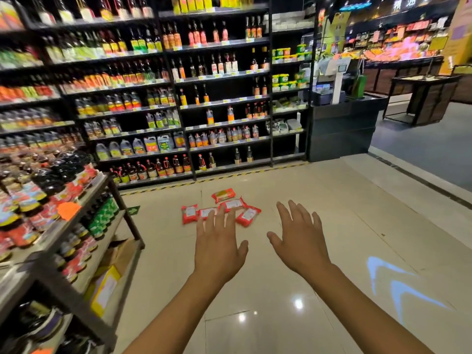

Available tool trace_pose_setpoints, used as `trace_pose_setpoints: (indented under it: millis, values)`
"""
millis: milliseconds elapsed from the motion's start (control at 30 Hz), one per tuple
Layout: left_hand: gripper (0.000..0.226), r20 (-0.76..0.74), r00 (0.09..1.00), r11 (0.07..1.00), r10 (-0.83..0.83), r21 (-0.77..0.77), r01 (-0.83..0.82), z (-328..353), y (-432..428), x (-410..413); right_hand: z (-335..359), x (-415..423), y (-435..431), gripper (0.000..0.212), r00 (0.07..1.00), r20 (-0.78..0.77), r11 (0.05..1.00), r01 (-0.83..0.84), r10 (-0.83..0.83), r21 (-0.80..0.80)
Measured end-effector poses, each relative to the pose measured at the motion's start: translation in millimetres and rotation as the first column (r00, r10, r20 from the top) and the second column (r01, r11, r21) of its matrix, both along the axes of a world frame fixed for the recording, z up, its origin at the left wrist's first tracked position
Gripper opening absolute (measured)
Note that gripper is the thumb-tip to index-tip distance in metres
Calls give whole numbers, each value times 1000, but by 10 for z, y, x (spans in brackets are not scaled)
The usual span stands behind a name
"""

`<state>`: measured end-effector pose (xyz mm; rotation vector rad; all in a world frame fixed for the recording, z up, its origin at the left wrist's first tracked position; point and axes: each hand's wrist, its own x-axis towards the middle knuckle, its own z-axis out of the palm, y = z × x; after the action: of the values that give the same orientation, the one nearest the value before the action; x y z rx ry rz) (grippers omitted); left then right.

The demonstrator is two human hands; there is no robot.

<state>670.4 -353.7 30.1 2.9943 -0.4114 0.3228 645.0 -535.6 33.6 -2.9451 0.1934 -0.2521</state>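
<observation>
Both arms out fwd; left hand [219,245] & right hand [298,241] palms down, fingers straight, spread, holding nothing.

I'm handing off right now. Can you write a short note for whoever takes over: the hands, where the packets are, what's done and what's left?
Left hand: open, fingers straight, holding nothing, stretched toward the red packets.
Right hand: open and empty, off to the right of them.
Packets: five, scattered close together on the tiled floor in front of the bottle shelves.
Done: nothing picked up yet.
Left: probably gather all five packets off the floor; where they go isn't shown.
</observation>
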Motion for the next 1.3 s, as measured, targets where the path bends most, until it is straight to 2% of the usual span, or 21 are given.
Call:
trace_pose_setpoints:
  millis: [267, 433, 700, 933, 1300]
  values:
    - [83, -18, 992, 992, 123, 3, -123, -118, 33, 750, -92, 1001, 2, 75, 992, -28, 992, -121, 122, 32]
    - [83, -42, 985, 985, 169, -9, -170, -243, 112, 1447, -162, 1707, 139, 75, 982, -42, 982, -187, 186, -11]
    - [83, -73, 986, 981, 152, -107, -160, -436, 217, 3013, -224, 3111, 293, 75, 978, -97, 979, -193, 186, -72]
    - [80, -101, 986, 977, 135, -150, -150, -502, 356, 4012, -296, 4103, 420, 74, 980, -112, 983, -174, 167, -55]
    - [82, -133, 979, 980, 154, -107, -169, -742, 387, 5426, -541, 5641, 361, 72, 974, -129, 982, -189, 188, 8]
